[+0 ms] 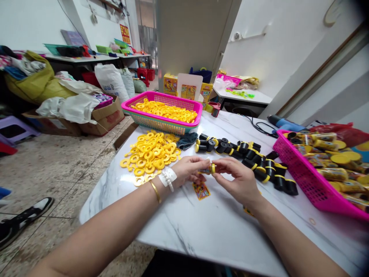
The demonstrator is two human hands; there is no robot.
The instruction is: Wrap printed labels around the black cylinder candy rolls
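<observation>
Above the middle of the marbled white table, my left hand (191, 169) and my right hand (238, 177) meet at a small cylinder (205, 170) with a printed wrap and a yellow end. The fingers of both hands are closed on it, the right ones at its yellow end. Just below my left fingers lies a colourful printed label (201, 190). To the left spreads a loose pile of yellow plastic rings (150, 152) with small tabs. Beyond my right hand lie several black cylinders (253, 157) with yellow ends. Part of the held cylinder is hidden by my fingers.
A pink basket (161, 97) of yellow pieces stands at the back left. Another pink basket (305, 181), holding wrapped cylinders, is at the right edge. A dark cloth (187, 141) lies beside the rings. A blue tool (284, 123) and cable lie at the back right.
</observation>
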